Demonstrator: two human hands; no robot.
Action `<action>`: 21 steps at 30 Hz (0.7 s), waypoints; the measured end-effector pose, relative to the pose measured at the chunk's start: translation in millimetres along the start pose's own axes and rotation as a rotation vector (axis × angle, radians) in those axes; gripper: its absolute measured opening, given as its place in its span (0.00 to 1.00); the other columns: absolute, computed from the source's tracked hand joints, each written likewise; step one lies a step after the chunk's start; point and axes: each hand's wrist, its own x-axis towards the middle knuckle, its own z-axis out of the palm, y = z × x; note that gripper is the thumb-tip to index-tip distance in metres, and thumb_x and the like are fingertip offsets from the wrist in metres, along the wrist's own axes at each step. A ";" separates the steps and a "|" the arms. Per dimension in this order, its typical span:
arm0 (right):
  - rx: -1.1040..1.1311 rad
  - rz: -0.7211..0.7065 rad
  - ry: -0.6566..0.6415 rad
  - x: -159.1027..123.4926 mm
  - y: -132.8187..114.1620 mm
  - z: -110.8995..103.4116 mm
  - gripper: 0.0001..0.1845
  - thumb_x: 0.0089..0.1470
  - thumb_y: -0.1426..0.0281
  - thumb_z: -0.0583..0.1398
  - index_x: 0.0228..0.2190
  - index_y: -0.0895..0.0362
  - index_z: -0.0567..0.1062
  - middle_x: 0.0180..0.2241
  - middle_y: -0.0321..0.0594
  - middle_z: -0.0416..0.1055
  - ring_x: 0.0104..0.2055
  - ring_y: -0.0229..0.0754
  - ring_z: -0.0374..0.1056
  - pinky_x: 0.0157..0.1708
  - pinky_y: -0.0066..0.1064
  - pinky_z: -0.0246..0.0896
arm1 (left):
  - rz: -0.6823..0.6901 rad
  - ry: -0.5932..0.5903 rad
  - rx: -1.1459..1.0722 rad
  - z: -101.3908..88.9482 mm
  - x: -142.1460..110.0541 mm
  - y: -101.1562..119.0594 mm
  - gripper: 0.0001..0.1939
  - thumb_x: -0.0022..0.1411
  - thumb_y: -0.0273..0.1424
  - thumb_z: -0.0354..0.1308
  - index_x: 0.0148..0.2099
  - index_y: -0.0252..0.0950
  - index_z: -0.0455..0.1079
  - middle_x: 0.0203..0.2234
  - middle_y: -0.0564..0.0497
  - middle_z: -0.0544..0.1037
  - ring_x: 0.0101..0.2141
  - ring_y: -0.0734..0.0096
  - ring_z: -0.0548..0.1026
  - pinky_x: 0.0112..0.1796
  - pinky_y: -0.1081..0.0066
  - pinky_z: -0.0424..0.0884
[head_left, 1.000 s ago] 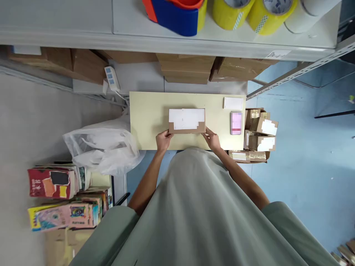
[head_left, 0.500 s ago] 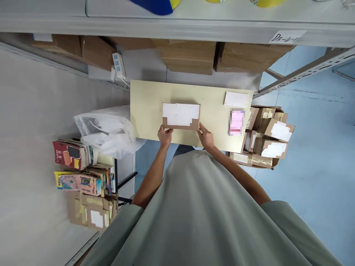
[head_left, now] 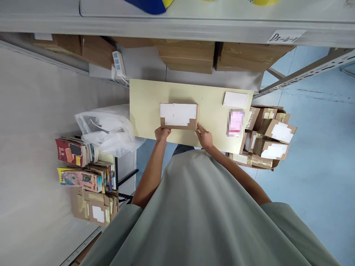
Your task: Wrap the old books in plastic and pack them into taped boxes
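A brown cardboard box [head_left: 179, 116] with a large white label on top lies over the cream-coloured table. At its near left corner, my left hand [head_left: 162, 133] is closed, with the fingers partly hidden under or behind the edge. My right hand [head_left: 204, 136] grips the near right corner, its thumb and fingers at the box's side. To the right on the table are a white card or small flat box [head_left: 235, 99] and a blurred pink rectangular item [head_left: 236, 122].
A large carton of smaller boxes [head_left: 273, 136] stands right of the table [head_left: 146, 111]. On the left are a white plastic bag [head_left: 111, 129], books [head_left: 80, 177] and flattened cardboard [head_left: 95, 207]. A metal shelf [head_left: 177, 29] with cartons and a power strip [head_left: 118, 63] spans the far side.
The box has shifted slightly to the left along with both hands. My left hand has moved a little more than my right and stays at the near left corner.
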 end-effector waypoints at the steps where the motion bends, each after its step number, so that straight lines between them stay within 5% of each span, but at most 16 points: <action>1: -0.001 -0.005 0.002 0.0 0.3 0.0 0.31 0.80 0.64 0.50 0.78 0.53 0.65 0.73 0.46 0.69 0.54 0.56 0.86 0.52 0.44 0.83 | -0.026 -0.018 -0.055 -0.2 -0.2 3.2 0.11 0.47 0.18 0.62 0.29 0.40 0.67 0.25 0.51 0.77 0.43 0.58 0.84 0.51 0.59 0.85; 7: -0.020 -0.028 -0.002 2.0 -0.3 2.8 0.32 0.79 0.66 0.48 0.77 0.57 0.65 0.75 0.47 0.66 0.57 0.58 0.84 0.52 0.45 0.84 | -0.141 -0.140 -0.191 -4.5 -3.0 20.1 0.13 0.49 0.17 0.63 0.30 0.40 0.66 0.27 0.52 0.76 0.44 0.64 0.84 0.61 0.57 0.83; 13: -0.020 -0.080 -0.096 1.0 0.7 -8.0 0.34 0.77 0.68 0.52 0.80 0.52 0.61 0.74 0.46 0.69 0.62 0.57 0.82 0.57 0.46 0.82 | -0.259 -0.395 -0.031 4.5 -32.0 21.5 0.09 0.53 0.25 0.73 0.34 0.37 0.75 0.35 0.39 0.87 0.51 0.47 0.87 0.64 0.47 0.80; 18: 0.099 -0.063 0.165 3.7 49.9 -57.1 0.31 0.78 0.65 0.53 0.76 0.57 0.67 0.72 0.55 0.71 0.73 0.56 0.72 0.71 0.50 0.71 | -0.083 -1.009 0.191 52.7 -80.8 35.3 0.27 0.61 0.56 0.75 0.49 0.39 0.85 0.53 0.37 0.88 0.59 0.43 0.84 0.65 0.49 0.77; 21: 0.144 0.047 0.398 15.5 99.3 -101.9 0.29 0.79 0.59 0.53 0.72 0.58 0.72 0.69 0.59 0.74 0.72 0.59 0.72 0.73 0.56 0.68 | 0.120 -1.052 0.208 106.9 -90.2 54.4 0.37 0.64 0.68 0.64 0.51 0.38 0.85 0.54 0.36 0.88 0.59 0.42 0.84 0.63 0.51 0.77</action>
